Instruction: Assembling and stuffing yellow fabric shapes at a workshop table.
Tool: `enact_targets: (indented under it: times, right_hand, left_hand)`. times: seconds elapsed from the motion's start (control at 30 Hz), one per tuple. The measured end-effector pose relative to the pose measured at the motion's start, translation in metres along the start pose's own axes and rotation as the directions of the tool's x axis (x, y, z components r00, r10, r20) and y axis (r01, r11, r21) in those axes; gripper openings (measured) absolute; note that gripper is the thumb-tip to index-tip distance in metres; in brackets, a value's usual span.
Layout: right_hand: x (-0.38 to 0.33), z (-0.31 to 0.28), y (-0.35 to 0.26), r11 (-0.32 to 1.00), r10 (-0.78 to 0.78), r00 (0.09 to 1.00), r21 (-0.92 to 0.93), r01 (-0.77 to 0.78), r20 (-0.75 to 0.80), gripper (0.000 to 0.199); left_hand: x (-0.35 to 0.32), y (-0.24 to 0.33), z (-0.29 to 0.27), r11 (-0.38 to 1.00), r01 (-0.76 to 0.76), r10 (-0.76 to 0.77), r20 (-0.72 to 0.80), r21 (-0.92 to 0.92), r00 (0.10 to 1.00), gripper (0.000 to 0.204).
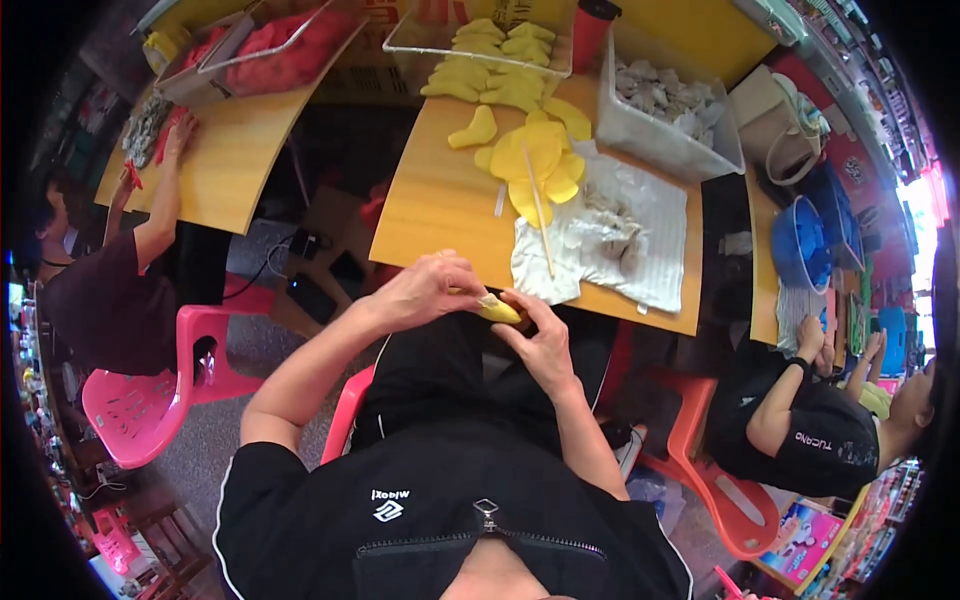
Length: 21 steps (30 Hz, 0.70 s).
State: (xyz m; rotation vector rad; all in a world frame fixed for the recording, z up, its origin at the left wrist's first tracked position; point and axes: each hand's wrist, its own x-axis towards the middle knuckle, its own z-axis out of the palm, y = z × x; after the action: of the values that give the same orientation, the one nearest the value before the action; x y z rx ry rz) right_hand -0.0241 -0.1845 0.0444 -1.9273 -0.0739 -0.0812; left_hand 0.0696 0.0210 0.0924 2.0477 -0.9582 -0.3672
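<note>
Just past the near edge of the table (430, 200), above my lap, a small yellow fabric piece (503, 313) with pale stuffing showing at its left end is between my hands. My left hand (432, 290) pinches at that pale end with thumb and fingers together. Thumb and forefinger of my right hand (543, 345) grip the yellow body from the other side. Ahead on the tabletop lies a pile of flat yellow pieces (530, 150), with a thin wooden stick (538, 215) across it. A white cloth (665, 215) to the right carries a clump of greyish-white stuffing (625, 240).
A clear bin (610, 125) of pale stuffing stands at the back right. More yellow pieces (485, 75) sit at the back, beside a red cup (592, 30). Co-workers sit left (105, 300) and right (800, 420), near a pink chair (150, 400) and an orange chair (730, 510).
</note>
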Motion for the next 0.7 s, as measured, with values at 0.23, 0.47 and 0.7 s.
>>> enact_targets:
  times: [0.23,0.47,0.7]
  right_hand:
    - [-0.052,-0.041,0.037,0.987,-0.082,0.987,-0.147,0.061,-0.137,0.020]
    - [-0.085,-0.046,0.088,0.883,-0.223,0.969,-0.443,0.154,-0.109,0.020]
    - [-0.082,-0.047,0.103,0.856,-0.257,0.960,-0.487,0.174,-0.109,0.022]
  left_hand:
    - [0.065,-0.009,-0.134,0.970,-0.087,0.156,-0.306,0.225,0.939,0.013]
    - [0.209,-0.076,-0.258,0.871,0.111,0.108,-0.407,0.479,0.907,0.026]
    - [0.295,-0.171,-0.251,0.752,0.507,-0.597,0.107,0.422,0.795,0.031]
